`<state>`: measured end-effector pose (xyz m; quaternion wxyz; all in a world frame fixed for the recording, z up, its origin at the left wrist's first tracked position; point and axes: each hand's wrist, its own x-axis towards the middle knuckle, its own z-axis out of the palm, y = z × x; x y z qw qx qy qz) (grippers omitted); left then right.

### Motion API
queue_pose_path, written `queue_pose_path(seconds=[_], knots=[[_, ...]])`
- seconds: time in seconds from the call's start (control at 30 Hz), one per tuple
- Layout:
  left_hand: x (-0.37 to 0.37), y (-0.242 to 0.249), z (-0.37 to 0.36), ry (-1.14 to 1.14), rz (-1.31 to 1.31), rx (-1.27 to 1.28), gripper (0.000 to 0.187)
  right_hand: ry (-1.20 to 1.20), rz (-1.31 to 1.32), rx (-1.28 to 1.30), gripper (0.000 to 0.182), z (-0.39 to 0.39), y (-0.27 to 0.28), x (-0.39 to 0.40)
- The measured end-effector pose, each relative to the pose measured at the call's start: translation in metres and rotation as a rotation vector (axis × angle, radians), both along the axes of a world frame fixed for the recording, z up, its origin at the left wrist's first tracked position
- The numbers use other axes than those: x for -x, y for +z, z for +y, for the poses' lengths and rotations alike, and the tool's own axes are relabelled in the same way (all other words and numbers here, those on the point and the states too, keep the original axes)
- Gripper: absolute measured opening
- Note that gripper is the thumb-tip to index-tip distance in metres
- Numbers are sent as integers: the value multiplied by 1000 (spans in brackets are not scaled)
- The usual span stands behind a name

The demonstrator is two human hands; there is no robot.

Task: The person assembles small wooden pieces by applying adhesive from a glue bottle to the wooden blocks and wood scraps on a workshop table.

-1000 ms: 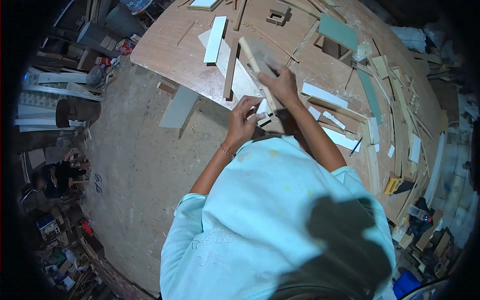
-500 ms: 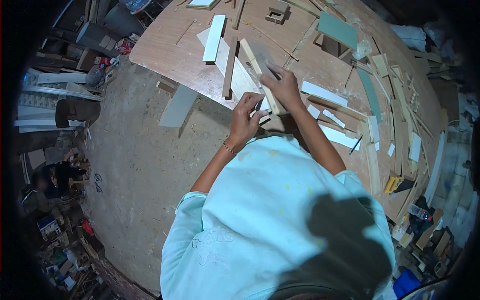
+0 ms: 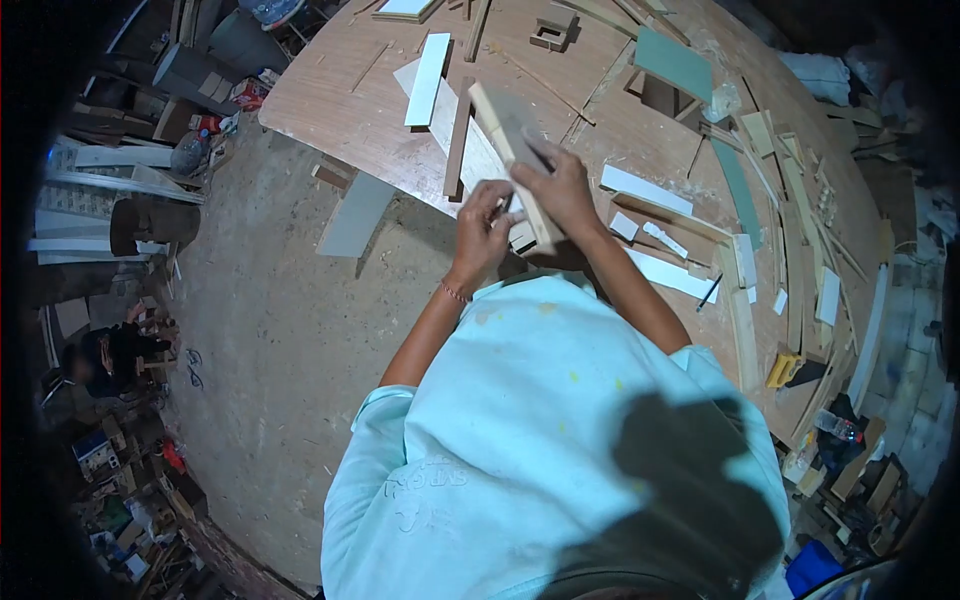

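My right hand (image 3: 562, 190) grips a pale wooden bar (image 3: 502, 140) that slants across the near edge of the workbench. A greyish flat face shows along the bar's right side, blurred near the fingers. Close to the bar's near end, my left hand (image 3: 483, 225) is closed, thumb and fingers pinched together. Whatever sits between those fingertips is small and dark, and I cannot make out what it is. Just left of the bar lie a dark brown wooden strip (image 3: 461, 140) and a white-topped strip (image 3: 428, 80). A pale board lies partly hidden beneath them.
Right of my hands on the workbench (image 3: 340, 100) are white strips (image 3: 648, 190), a black pen (image 3: 709, 292), a yellow-handled tool (image 3: 786, 370) and long wooden battens. A green-topped piece (image 3: 675, 65) stands farther back. Another person (image 3: 115, 355) is low at the far left.
The wooden bar and my right hand have shifted slightly left. My left hand has also moved a little left and stays pinched.
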<state>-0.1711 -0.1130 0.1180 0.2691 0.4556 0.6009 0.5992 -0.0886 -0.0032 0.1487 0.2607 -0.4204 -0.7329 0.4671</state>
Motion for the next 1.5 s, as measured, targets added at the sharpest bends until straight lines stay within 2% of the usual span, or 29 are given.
queue_pose_path(seconds=[0.07,0.1,0.13,0.2,0.4,0.47,0.5,0.67,0.73,0.77,0.87,1.0,1.07,1.13,1.2,1.27,1.3,1.5], knots=[[11,-8,2,9,-6,6,31,113,103,-281,52,-14,-6,-5],[10,-5,0,3,40,27,31,116,120,-149,51,-11,-8,-3],[7,-1,-5,3,35,36,31,116,116,-139,51,-8,-9,-2],[3,10,-4,-40,-7,14,30,89,2,148,51,6,9,4],[10,-4,-1,14,7,33,31,116,45,32,52,-3,-4,-1],[10,-7,-1,26,30,48,31,109,109,-129,58,-9,-12,-4],[6,-5,-3,19,9,33,30,109,52,-32,59,-5,-8,-2],[2,2,1,-11,-38,12,30,5,-49,-90,60,6,-4,7],[7,-10,3,18,-182,44,34,93,43,-194,53,-17,3,-2],[11,-10,3,-7,-231,112,35,119,-38,-352,53,-24,4,-4],[6,-8,2,-1,-158,7,31,101,49,-235,52,-10,-3,2],[-1,-1,1,6,-95,39,28,-31,-73,-154,52,11,0,10],[3,-11,4,59,-60,51,28,-22,-72,-245,52,-5,-1,3],[6,-10,3,65,-97,68,29,76,65,-402,51,-19,2,0],[5,-12,-1,64,-134,92,30,98,54,-307,51,-14,-3,2],[5,-13,1,79,-79,1,30,33,64,-258,57,0,-11,10],[3,-13,1,68,-54,-15,30,-13,-17,-186,57,7,-12,12],[11,-18,4,78,-96,67,31,69,68,-283,53,-12,-8,3]])
